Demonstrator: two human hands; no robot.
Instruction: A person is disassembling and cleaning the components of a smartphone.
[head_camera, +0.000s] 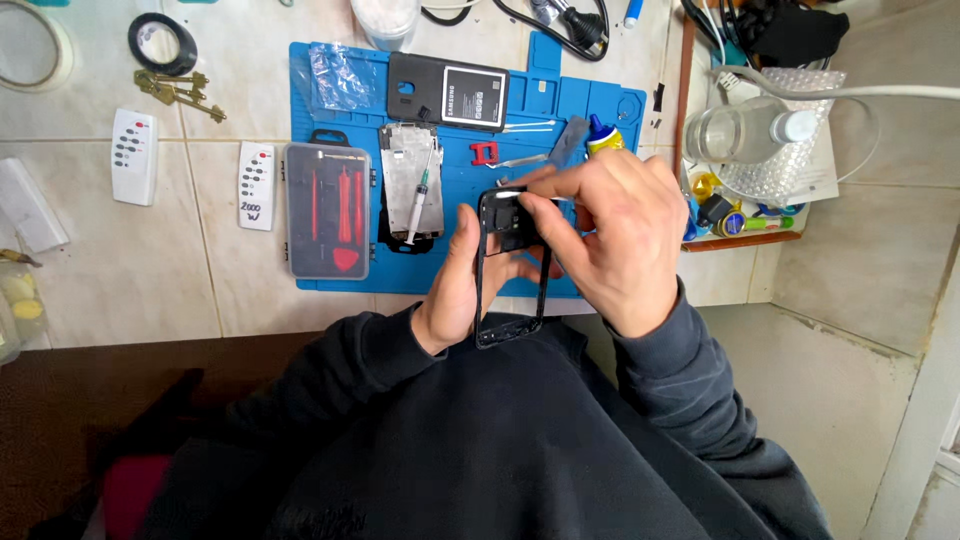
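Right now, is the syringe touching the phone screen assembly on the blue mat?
Touching. The head view shows the syringe lying diagonally across the phone screen assembly, resting on it, on the blue mat.

Hands: I count two, left hand (452, 295) and right hand (610, 235), both on one black phone frame (510, 270).
Remotes: I see two white ones (134, 156) (257, 185) toward the worktop's left edge.
Tape rolls: two at the far left corner, one black (161, 43), one pale (35, 45).
Blue mats: one (450, 270).
Tool cases: one (327, 210), on the mat's left edge.
Syringes: one (420, 200).
Key bunches: I make out one (178, 92).
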